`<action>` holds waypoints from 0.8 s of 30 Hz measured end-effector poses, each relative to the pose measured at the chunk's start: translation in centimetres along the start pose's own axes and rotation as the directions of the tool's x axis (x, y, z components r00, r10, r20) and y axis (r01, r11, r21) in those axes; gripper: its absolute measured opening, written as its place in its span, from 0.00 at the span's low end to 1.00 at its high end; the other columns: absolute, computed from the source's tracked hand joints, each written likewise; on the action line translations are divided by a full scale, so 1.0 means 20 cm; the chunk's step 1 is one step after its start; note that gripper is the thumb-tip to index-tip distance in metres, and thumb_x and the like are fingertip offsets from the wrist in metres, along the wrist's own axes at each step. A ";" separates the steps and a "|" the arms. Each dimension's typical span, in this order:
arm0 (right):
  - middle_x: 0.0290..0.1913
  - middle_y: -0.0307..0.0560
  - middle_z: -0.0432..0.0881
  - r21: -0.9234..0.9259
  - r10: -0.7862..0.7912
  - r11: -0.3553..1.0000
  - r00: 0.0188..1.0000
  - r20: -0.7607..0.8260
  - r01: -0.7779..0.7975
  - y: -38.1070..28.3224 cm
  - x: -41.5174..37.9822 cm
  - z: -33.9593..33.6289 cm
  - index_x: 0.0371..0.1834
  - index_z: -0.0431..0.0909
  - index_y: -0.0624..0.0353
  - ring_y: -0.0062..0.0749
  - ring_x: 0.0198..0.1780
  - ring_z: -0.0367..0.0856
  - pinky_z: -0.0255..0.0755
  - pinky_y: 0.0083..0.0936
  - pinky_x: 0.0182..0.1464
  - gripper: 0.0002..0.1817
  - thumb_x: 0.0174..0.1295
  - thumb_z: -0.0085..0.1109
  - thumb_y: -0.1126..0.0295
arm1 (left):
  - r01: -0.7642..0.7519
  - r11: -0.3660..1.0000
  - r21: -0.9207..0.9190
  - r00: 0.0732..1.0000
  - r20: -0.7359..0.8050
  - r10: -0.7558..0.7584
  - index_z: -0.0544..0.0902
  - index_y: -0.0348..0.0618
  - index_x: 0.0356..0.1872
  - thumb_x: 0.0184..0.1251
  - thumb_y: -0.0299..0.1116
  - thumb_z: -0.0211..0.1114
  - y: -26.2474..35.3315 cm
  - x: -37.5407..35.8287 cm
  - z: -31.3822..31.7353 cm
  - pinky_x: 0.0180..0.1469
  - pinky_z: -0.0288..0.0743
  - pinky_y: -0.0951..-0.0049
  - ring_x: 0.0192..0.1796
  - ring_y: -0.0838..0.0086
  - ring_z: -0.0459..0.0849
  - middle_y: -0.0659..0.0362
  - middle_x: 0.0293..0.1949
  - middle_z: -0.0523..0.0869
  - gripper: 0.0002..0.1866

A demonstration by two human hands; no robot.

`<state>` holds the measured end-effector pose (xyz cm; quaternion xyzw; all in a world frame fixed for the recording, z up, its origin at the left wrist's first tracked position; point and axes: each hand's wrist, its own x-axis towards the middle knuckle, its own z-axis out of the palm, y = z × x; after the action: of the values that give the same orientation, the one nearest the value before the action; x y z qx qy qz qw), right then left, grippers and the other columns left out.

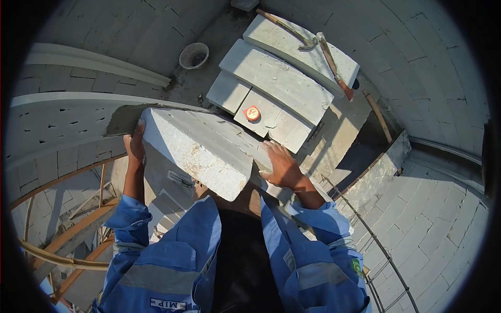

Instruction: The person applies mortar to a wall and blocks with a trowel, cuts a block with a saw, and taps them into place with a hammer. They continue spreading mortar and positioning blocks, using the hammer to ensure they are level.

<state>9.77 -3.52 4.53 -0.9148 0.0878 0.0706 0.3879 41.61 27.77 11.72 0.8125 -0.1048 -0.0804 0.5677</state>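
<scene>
A large pale block point(195, 148) is held in front of my body, tilted, between my two hands. My left hand point(135, 148) presses against its left end, fingers along the edge, beside grey mortar point(125, 119) on top of the block wall point(62, 117). My right hand point(282, 166) rests with fingers spread on the grey surface at the block's right end. Behind the held block, more pale blocks point(276, 78) lie in a stack, with a round red and yellow tape measure point(251, 113) on one of them.
A hammer point(287, 27) and a second wooden-handled tool point(334, 65) lie on the far blocks. A round bucket point(194, 56) stands on the floor. Wooden poles point(78, 229) are at the lower left, steel rods point(373, 235) at the lower right, and a dark opening point(362, 151) at the right.
</scene>
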 end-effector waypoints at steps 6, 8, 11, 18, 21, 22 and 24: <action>0.62 0.67 0.78 0.157 0.596 0.797 0.801 -0.052 -0.583 0.81 0.59 -0.26 0.67 0.69 0.67 0.56 0.64 0.78 0.72 0.42 0.64 0.40 0.57 0.71 0.52 | 0.112 0.990 -0.090 0.994 0.015 -0.111 0.76 0.34 0.61 0.71 0.44 0.64 0.04 -0.02 0.01 0.62 0.70 0.69 0.56 0.71 0.81 0.55 0.54 0.82 0.26; 0.61 0.69 0.79 0.149 0.599 0.801 0.781 -0.178 -0.580 1.03 0.81 -0.29 0.67 0.69 0.67 0.57 0.64 0.78 0.71 0.43 0.64 0.40 0.57 0.71 0.52 | 0.101 0.992 -0.082 0.994 0.044 -0.097 0.74 0.35 0.64 0.70 0.43 0.64 0.03 -0.03 -0.02 0.64 0.70 0.67 0.58 0.69 0.80 0.54 0.57 0.80 0.28; 0.61 0.69 0.79 0.206 0.624 0.779 0.703 -0.340 -0.592 1.23 1.12 -0.39 0.69 0.67 0.67 0.59 0.63 0.78 0.71 0.43 0.65 0.40 0.60 0.68 0.53 | 0.186 0.972 -0.142 0.983 0.041 -0.182 0.71 0.36 0.66 0.70 0.46 0.63 0.07 -0.06 0.00 0.65 0.70 0.65 0.61 0.67 0.79 0.53 0.58 0.79 0.31; 0.65 0.68 0.76 0.245 0.629 0.772 0.654 -0.420 -0.586 1.32 1.67 -0.58 0.74 0.61 0.65 0.59 0.66 0.76 0.70 0.45 0.67 0.38 0.65 0.61 0.57 | 0.274 0.955 -0.112 0.961 -0.004 -0.277 0.71 0.37 0.66 0.66 0.56 0.63 0.17 -0.11 0.06 0.61 0.76 0.63 0.58 0.63 0.82 0.50 0.56 0.81 0.36; 0.69 0.71 0.71 0.374 0.602 0.799 0.636 -0.483 -0.471 1.35 1.87 -0.58 0.76 0.57 0.67 0.61 0.70 0.71 0.65 0.43 0.70 0.41 0.64 0.61 0.57 | 0.324 0.925 -0.197 0.946 0.050 -0.321 0.73 0.36 0.64 0.66 0.51 0.65 0.19 -0.12 0.06 0.60 0.78 0.62 0.57 0.64 0.83 0.50 0.55 0.82 0.34; 0.69 0.71 0.71 0.388 0.598 0.801 0.638 -0.485 -0.456 1.38 1.94 -0.56 0.76 0.57 0.67 0.61 0.70 0.71 0.65 0.43 0.70 0.41 0.64 0.61 0.57 | 0.309 0.933 -0.186 0.951 0.043 -0.306 0.73 0.36 0.64 0.66 0.51 0.65 0.17 -0.12 0.04 0.60 0.78 0.62 0.57 0.64 0.83 0.50 0.55 0.82 0.34; 0.69 0.73 0.70 0.562 0.685 0.713 0.590 -0.428 -0.420 1.47 2.09 -0.53 0.77 0.54 0.67 0.62 0.72 0.69 0.62 0.44 0.72 0.43 0.64 0.61 0.57 | 0.341 0.920 -0.193 0.939 0.034 -0.341 0.72 0.37 0.65 0.65 0.53 0.65 0.16 -0.13 0.02 0.62 0.77 0.62 0.58 0.63 0.83 0.50 0.56 0.82 0.36</action>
<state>44.77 -35.67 -16.93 -0.7086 0.5067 -0.1280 0.4740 38.80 26.97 14.61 0.7585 0.0466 -0.1880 0.6222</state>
